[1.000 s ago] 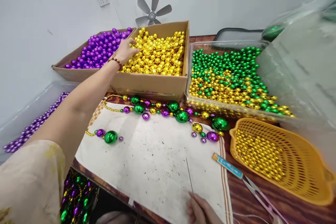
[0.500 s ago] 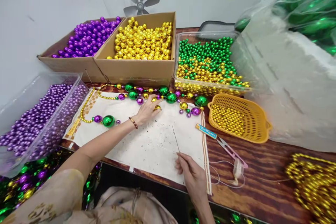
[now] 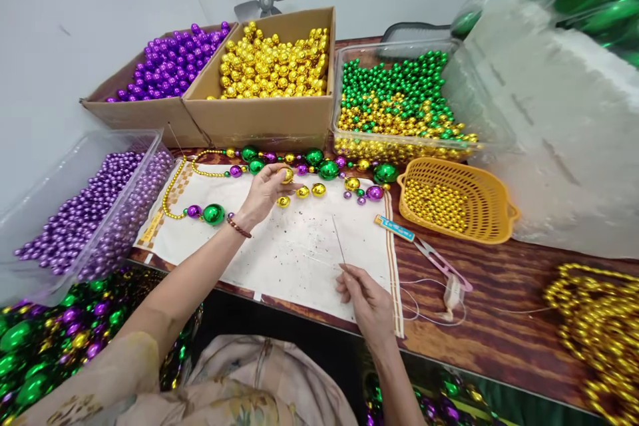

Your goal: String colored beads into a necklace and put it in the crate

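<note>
My left hand (image 3: 263, 194) pinches a gold bead (image 3: 286, 176) just above the white cloth (image 3: 294, 259). Several loose gold beads (image 3: 318, 190) lie on the cloth to the right of its fingers. Between finger and thumb, my right hand (image 3: 367, 296) grips a long thin needle (image 3: 339, 239), its tip pointing up and away from me. Behind the left hand runs a strand of green, purple and gold beads (image 3: 328, 170). Its gold-beaded end (image 3: 172, 196) curves down the left side to a large green bead (image 3: 213, 214).
Boxes of purple beads (image 3: 174, 60) and gold beads (image 3: 274, 66) stand at the back. Clear tubs hold green and gold beads (image 3: 399, 93) and small purple beads (image 3: 100, 206). Right of the cloth are a yellow basket (image 3: 492, 213), a box cutter (image 3: 394, 227), pink-handled snips (image 3: 444, 266) and gold bead strings (image 3: 594, 319).
My left hand has moved left and lifted a gold bead, uncovering loose gold beads on the cloth. My right hand keeps holding the needle in about the same place.
</note>
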Demonstrator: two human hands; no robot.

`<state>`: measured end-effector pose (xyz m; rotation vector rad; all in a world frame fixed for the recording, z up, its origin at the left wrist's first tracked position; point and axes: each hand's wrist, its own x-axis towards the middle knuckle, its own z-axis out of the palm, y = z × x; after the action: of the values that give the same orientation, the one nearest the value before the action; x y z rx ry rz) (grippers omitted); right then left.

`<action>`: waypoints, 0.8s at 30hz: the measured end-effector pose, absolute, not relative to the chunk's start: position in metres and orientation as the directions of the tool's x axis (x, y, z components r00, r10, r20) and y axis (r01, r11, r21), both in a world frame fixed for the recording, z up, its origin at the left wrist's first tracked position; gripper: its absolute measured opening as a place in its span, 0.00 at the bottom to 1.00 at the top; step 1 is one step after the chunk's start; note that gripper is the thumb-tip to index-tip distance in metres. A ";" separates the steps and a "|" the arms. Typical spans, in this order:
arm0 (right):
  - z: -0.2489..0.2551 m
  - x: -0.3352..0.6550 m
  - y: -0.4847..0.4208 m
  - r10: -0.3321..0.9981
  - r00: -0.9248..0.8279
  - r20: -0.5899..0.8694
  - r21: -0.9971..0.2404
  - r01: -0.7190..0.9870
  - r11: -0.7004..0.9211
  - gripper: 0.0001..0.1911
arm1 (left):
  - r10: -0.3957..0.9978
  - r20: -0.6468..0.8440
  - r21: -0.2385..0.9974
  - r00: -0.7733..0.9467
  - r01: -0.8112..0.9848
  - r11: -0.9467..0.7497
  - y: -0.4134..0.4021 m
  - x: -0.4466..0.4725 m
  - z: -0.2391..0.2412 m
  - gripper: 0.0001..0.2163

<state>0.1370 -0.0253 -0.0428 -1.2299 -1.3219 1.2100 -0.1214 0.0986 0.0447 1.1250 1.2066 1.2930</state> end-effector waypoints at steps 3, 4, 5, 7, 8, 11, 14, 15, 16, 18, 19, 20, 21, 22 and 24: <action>-0.039 0.136 -0.023 0.998 -0.060 -0.004 -1.000 0.026 -0.003 0.18 | 0.984 -0.172 0.906 0.046 -0.385 0.177 0.067 -0.110 0.054 0.20; -0.037 0.136 -0.024 0.998 -0.056 -0.013 -1.000 0.005 -0.013 0.17 | 0.975 -0.213 0.867 0.070 -0.447 0.221 0.057 -0.106 0.055 0.20; -0.035 0.135 -0.024 0.998 -0.049 -0.024 -1.000 -0.013 -0.025 0.17 | 0.964 -0.249 0.827 0.090 -0.498 0.260 0.049 -0.101 0.055 0.20; -0.028 0.135 -0.029 0.998 -0.027 -0.051 -0.998 -0.044 -0.052 0.15 | 0.948 -0.293 0.765 0.121 -0.565 0.308 0.034 -0.093 0.053 0.18; -0.024 0.135 -0.032 0.998 -0.014 -0.062 -0.997 -0.055 -0.063 0.14 | 0.947 -0.294 0.753 0.129 -0.579 0.312 0.028 -0.089 0.052 0.17; -0.013 0.133 -0.048 0.996 0.013 -0.083 -0.994 -0.071 -0.082 0.13 | 0.973 -0.209 0.817 0.101 -0.528 0.231 0.012 -0.078 0.047 0.17; -0.007 0.125 -0.069 0.994 0.011 -0.109 -0.988 -0.109 -0.107 0.13 | 1.000 -0.011 0.921 -0.021 -0.391 0.002 -0.001 -0.070 0.042 0.20; -0.007 0.121 -0.075 0.994 0.004 -0.112 -0.985 -0.133 -0.111 0.12 | 0.996 0.060 0.936 -0.062 -0.344 -0.078 -0.005 -0.068 0.041 0.20; -0.007 0.117 -0.082 0.994 -0.002 -0.110 -0.981 -0.158 -0.109 0.11 | 0.988 0.123 0.943 -0.095 -0.298 -0.146 -0.009 -0.067 0.040 0.19; -0.011 0.109 -0.092 0.996 -0.010 -0.088 -0.978 -0.190 -0.089 0.11 | 0.967 0.217 0.948 -0.137 -0.209 -0.242 -0.015 -0.066 0.039 0.17; -0.013 0.106 -0.097 0.997 -0.009 -0.075 -0.978 -0.195 -0.075 0.10 | 0.955 0.255 0.946 -0.150 -0.167 -0.278 -0.017 -0.067 0.038 0.16; -0.014 0.104 -0.100 0.998 -0.006 -0.065 -0.979 -0.194 -0.065 0.10 | 0.945 0.287 0.942 -0.159 -0.130 -0.308 -0.019 -0.068 0.038 0.15; -0.016 0.103 -0.103 0.998 -0.001 -0.058 -0.981 -0.188 -0.057 0.09 | 0.935 0.315 0.937 -0.165 -0.100 -0.334 -0.020 -0.069 0.038 0.16; -0.017 0.102 -0.106 0.999 0.008 -0.054 -0.982 -0.180 -0.051 0.08 | 0.926 0.337 0.932 -0.168 -0.077 -0.353 -0.021 -0.070 0.038 0.16; -0.018 0.102 -0.109 0.998 0.028 -0.049 -0.986 -0.164 -0.044 0.07 | 0.914 0.369 0.924 -0.169 -0.039 -0.380 -0.021 -0.073 0.040 0.17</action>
<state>0.1017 -0.1086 -0.0182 -1.1358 -1.0425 1.2924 -0.0730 -0.0213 0.0395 1.3523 1.0644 1.6459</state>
